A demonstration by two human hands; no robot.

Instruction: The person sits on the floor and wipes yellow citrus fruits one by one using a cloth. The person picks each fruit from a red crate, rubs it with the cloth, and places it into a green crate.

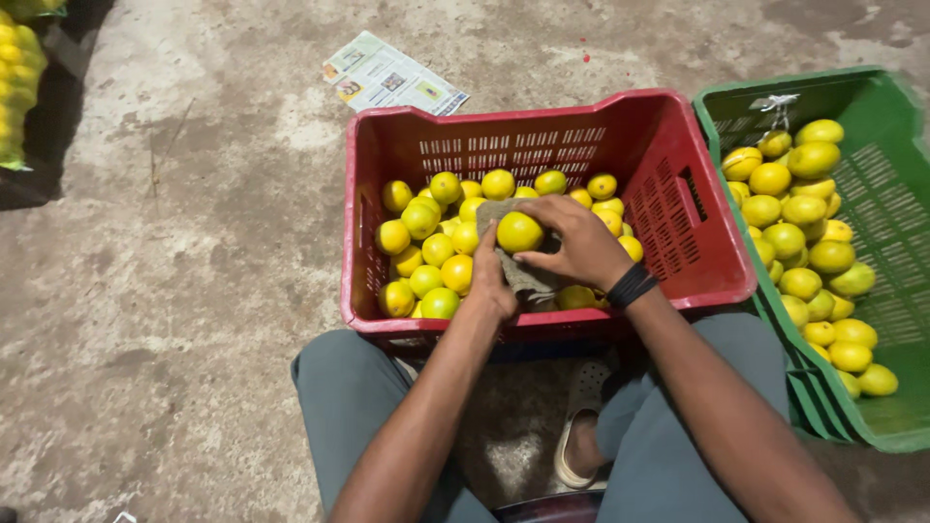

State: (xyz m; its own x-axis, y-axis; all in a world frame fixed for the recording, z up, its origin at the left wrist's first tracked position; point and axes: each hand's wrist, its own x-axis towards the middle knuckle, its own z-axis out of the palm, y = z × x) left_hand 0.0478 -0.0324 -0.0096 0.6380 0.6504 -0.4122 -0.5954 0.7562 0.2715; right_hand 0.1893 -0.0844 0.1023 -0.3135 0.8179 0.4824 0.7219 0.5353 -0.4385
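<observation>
A red plastic crate (542, 121) in front of my knees holds several yellow-green citrus fruits. Over it, my left hand (492, 281) grips a grey-brown cloth (528, 279) with one yellow fruit (519, 232) resting in it. My right hand (579, 242), with a black band at the wrist, lies over the cloth and touches the fruit's right side with its fingers. Both hands hover just above the pile at the crate's near right.
A green crate (877, 126) with several more fruits stands to the right, touching the red one. A folded newspaper (392, 77) lies on the concrete floor behind. A mesh sack of yellow fruit (17, 77) sits at far left. My sandalled foot (579, 446) is below the crate.
</observation>
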